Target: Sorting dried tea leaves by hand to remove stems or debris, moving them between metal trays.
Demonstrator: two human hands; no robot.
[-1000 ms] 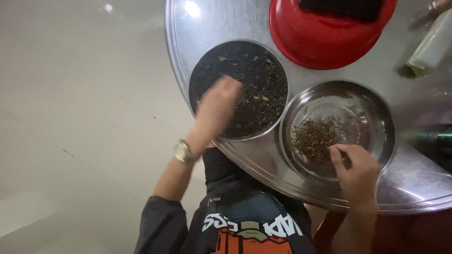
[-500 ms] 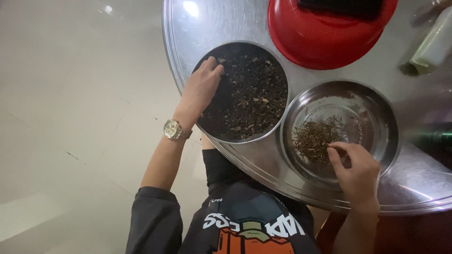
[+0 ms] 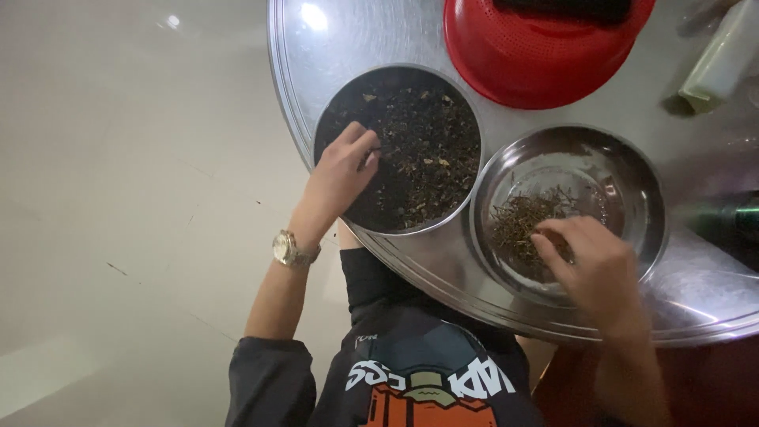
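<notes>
Dark dried leaf material [image 3: 415, 150] fills a round metal pan [image 3: 472, 119] set near the left edge of a round steel table [image 3: 332, 47]. Just right of it, rims almost touching, a steel bowl [image 3: 632, 182] near the front edge of the table holds a small heap of brown stems [image 3: 518, 221].

Left hand [image 3: 340, 174]: forearm rises from the lower left, crossing the pan's left rim; wrist bent, palm down over the leaf material. Fingers curled together, tips pinched narrowly on the dark leaves; what lies between them cannot be told. A metal wristwatch [image 3: 291, 249] sits on the wrist.

Right hand [image 3: 597, 269]: comes up over the front rim of the bowl, back of hand toward the camera. Fingers bent downward and close together, tips at the stem heap; whether they grip any stems cannot be told.

At the far edge of the table stands a red plastic colander [image 3: 538, 55]. A pale bottle [image 3: 723, 59] lies toward the right edge.
</notes>
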